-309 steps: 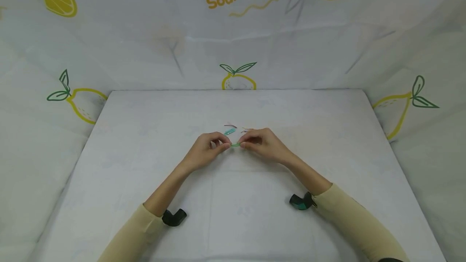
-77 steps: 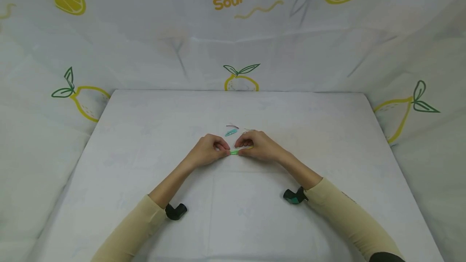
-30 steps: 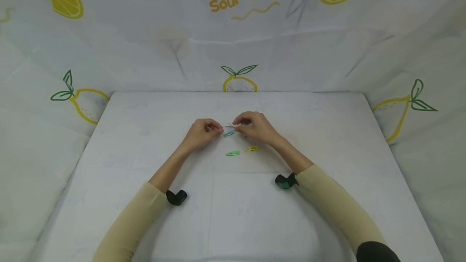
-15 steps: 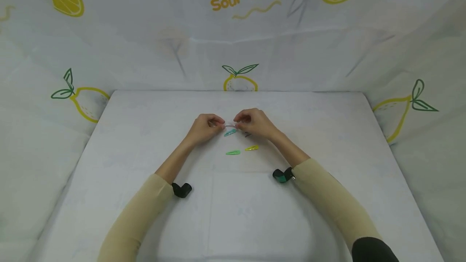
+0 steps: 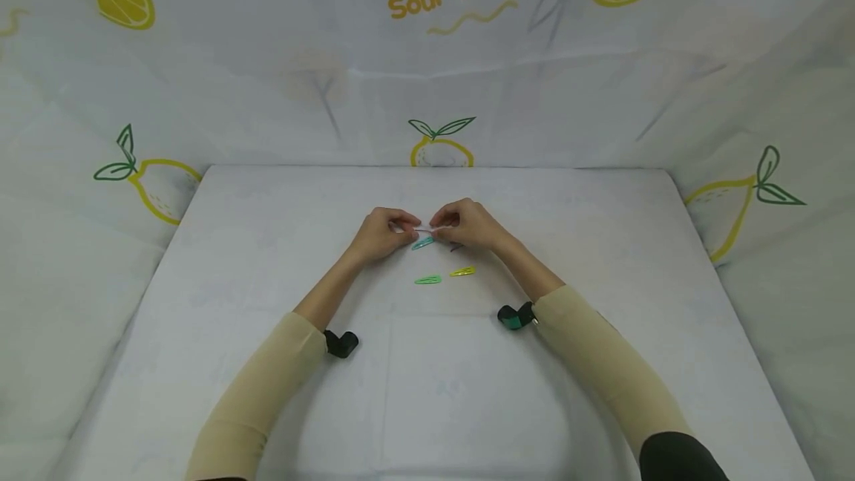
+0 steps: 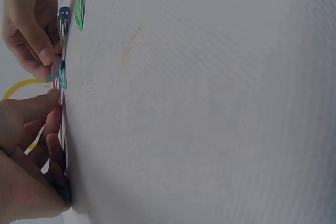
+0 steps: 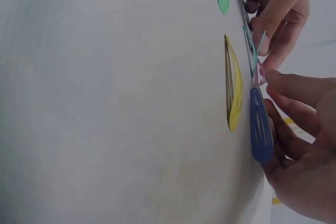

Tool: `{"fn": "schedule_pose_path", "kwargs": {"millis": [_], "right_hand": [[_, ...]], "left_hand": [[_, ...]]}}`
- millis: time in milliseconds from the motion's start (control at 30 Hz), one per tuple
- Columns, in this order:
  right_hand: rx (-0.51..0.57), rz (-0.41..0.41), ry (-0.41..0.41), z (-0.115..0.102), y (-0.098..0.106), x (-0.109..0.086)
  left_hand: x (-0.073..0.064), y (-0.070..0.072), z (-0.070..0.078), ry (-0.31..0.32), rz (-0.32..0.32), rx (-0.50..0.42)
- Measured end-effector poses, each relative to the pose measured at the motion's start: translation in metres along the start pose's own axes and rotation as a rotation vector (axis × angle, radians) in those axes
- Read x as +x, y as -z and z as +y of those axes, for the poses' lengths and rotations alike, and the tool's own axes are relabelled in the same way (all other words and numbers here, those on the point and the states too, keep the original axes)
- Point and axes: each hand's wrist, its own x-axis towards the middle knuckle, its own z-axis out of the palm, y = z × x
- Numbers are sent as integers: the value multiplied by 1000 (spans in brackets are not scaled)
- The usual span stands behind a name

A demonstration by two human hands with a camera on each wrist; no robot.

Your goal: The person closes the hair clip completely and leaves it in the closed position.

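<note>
Both hands meet around a pinkish-purple snap hair clip (image 7: 261, 74) beyond the other clips. My left hand (image 5: 385, 234) pinches one end with thumb and fingers. The other end is held between the thumb and fingers of my right hand (image 5: 469, 226). Just in front lies a teal hair clip (image 5: 423, 243), its prongs spread apart in the right wrist view. A blue hair clip (image 7: 261, 129) lies beside the right fingers, largely covered by that hand in the head view. Nearer me are a green hair clip (image 5: 428, 280) and a yellow hair clip (image 5: 462, 272).
A white cloth covers the table (image 5: 427, 392). Behind it and at both sides hangs a white curtain (image 5: 267, 95) printed with lemons. Black wrist cameras stick out from the left sleeve (image 5: 267, 384) and the right sleeve (image 5: 601, 355).
Earlier both hands worked on the green clip; it now lies on the table near the yellow one. The hands moved farther away to the pinkish-purple clip, and the left hand closed in from the left.
</note>
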Motion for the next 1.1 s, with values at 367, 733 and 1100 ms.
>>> {"fn": "schedule_pose_path", "kwargs": {"millis": [367,733,1100], "right_hand": [[-1,-37,-13,-1,3,3],[-13,-44,-34,-1,2,4],[-13,-24,-22,1,2,5]], "left_hand": [[6,3,-1,16,-23,12],[5,2,0,28,-18,10],[5,2,-1,19,-9,-8]]}}
